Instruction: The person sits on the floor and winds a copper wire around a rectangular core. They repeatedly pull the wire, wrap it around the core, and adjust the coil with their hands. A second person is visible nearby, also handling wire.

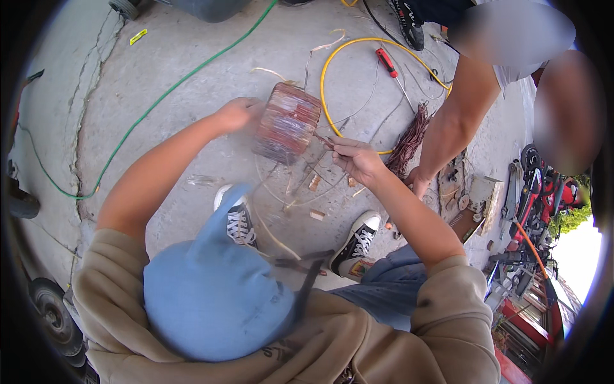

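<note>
A reddish wound coil block [286,123], with a glossy, striped surface, is held up at the centre over the concrete. My left hand [235,116] grips its upper left edge, the fingertips blurred and partly hidden. At the block's lower right, my right hand [353,155] pinches thin copper-coloured wires [323,139] coming off it. A bundle of dark red wire [410,137] lies right of my right hand. Loose pale strands [272,233] and small scraps [316,214] lie on the ground below.
A co-worker's hand [419,182] reaches down at the right, beside parts [467,211]. A red-handled screwdriver [387,63], yellow hose [344,50] and green hose [160,96] lie on the concrete [147,185]. Wheels [50,304] stand at left, bicycles [534,185] at right.
</note>
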Motion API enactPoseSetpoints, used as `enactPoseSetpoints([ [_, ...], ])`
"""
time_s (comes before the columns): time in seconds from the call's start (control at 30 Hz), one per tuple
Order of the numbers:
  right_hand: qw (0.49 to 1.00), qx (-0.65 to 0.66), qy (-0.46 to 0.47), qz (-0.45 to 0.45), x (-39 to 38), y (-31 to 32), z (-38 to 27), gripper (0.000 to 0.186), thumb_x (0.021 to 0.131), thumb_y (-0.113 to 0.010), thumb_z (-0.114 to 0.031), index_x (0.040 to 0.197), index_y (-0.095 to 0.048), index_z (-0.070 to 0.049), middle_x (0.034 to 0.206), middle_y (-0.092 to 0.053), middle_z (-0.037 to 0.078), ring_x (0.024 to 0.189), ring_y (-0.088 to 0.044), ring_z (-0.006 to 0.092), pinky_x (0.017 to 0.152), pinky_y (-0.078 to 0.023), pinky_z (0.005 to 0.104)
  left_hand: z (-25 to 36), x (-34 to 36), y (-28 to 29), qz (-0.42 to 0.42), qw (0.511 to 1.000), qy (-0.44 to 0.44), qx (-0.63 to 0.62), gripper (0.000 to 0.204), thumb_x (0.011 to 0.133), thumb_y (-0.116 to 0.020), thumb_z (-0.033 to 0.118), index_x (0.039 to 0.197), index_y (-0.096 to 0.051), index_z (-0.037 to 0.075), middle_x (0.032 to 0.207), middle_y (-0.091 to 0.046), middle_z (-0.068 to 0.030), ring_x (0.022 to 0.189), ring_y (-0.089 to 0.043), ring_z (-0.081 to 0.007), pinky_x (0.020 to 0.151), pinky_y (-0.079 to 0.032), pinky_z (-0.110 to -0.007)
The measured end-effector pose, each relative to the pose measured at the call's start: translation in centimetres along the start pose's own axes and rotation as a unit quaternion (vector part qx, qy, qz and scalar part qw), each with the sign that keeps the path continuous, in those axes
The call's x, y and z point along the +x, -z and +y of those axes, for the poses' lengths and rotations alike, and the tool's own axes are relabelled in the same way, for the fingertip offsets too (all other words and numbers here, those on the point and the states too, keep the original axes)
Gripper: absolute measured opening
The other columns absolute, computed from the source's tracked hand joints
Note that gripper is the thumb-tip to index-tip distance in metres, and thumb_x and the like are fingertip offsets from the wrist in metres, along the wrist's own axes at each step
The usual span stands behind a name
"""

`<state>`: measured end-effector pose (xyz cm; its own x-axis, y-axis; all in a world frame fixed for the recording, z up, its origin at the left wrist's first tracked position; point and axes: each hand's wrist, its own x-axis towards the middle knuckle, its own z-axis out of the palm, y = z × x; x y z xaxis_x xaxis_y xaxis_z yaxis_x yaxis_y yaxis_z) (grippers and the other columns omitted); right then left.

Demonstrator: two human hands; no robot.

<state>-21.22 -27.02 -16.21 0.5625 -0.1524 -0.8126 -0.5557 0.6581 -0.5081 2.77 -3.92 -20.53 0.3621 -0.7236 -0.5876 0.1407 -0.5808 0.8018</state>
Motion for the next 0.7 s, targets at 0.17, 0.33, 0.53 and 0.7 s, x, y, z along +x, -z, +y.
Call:
enactPoseSetpoints([
  [0.17, 0.987, -0.14, -0.009, 0.077, -10.9, 2.0, -3.2, 0.032, 0.091, -0.064, -0.004, 0.119, -0.058, 0.01, 0.092, -0.062, 0.008, 0.076, -0.06, 0.0136, 0.07, -0.053, 0.0276, 0.3, -1.8, 0.8, 0.134, 0.969, -0.123, 0.169, 0.027, 0.097, -0.054, 0.024, 0.109, -0.065, 0.002, 0.107, -0.066, -0.0105, 0.096, -0.062, -0.0199, 0.087, -0.047, -0.034],
  [0.33, 0.936, -0.336, 0.04, 0.096, -22.4, -1.0, -4.6, 0.02, 0.092, -0.063, -0.006, 0.109, -0.064, 0.005, 0.076, -0.06, 0.003, 0.057, -0.052, 0.008, 0.051, -0.044, 0.0222, 4.1, -6.8, 0.2, 0.15, 0.954, -0.185, 0.184, 0.023, 0.095, -0.056, 0.023, 0.104, -0.065, 0.003, 0.102, -0.064, -0.0112, 0.092, -0.062, -0.0232, 0.083, -0.048, -0.035],
  [0.53, 0.807, -0.508, 0.261, 0.149, -30.6, -4.7, -5.6, 0.013, 0.087, -0.063, -0.004, 0.098, -0.067, 0.002, 0.069, -0.06, 0.004, 0.058, -0.054, 0.0098, 0.056, -0.043, 0.0259, 13.4, -14.5, -1.7, 0.006, 0.873, -0.356, 0.334, 0.027, 0.097, -0.053, 0.022, 0.114, -0.061, 0.003, 0.11, -0.061, -0.0133, 0.1, -0.06, -0.0262, 0.086, -0.047, -0.036],
  [0.7, 0.663, -0.589, 0.44, 0.137, -34.7, -5.7, -6.4, 0.015, 0.082, -0.063, 0.0, 0.097, -0.064, 0.001, 0.07, -0.06, 0.013, 0.057, -0.057, 0.0246, 0.056, -0.046, 0.0315, 20.4, -19.5, -6.1, -0.017, 0.785, -0.444, 0.432, 0.043, 0.1, -0.048, 0.028, 0.133, -0.049, 0.001, 0.124, -0.056, -0.017, 0.107, -0.06, -0.0267, 0.089, -0.047, -0.037],
])
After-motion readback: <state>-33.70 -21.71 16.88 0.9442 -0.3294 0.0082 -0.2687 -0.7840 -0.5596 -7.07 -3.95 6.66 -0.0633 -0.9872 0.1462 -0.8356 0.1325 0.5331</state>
